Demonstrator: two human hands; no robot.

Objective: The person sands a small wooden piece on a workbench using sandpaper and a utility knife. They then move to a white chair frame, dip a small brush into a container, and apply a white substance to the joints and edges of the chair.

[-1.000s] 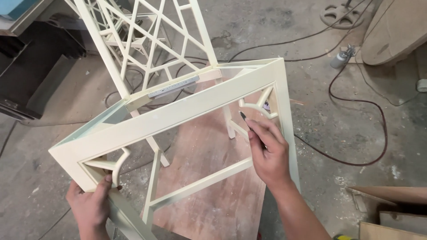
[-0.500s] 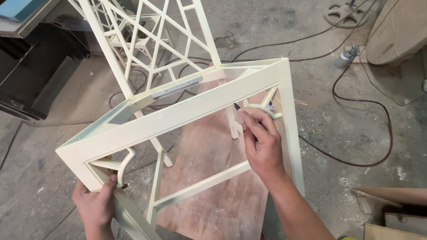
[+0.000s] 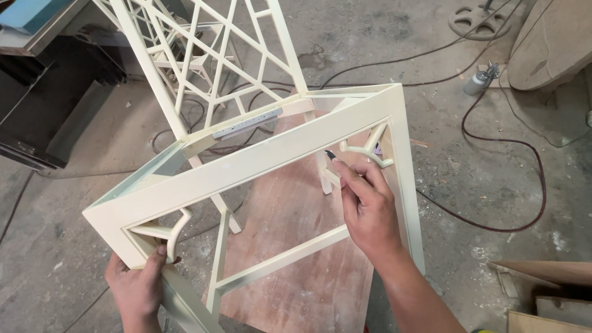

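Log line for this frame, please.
left hand: gripping chair frame corner | right hand: small dark tool at curved bracket

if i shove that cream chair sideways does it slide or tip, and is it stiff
The cream chair frame is probably stiff: solid rails, fixed lattice back. It may tip rather than slide, since it already leans and the left hand grips a front corner. Probably light: it is open, with no seat panel. The right hand touches a corner bracket.

Dusty grey concrete floor [image 3: 74,271]. Reddish-brown plywood sheet [image 3: 308,259] lies flat on it, near centre. Black and dark-red cables [image 3: 524,148] snake across far right. Grey spray gun [image 3: 480,80] far right. Tan board offcuts [image 3: 549,302] near right.
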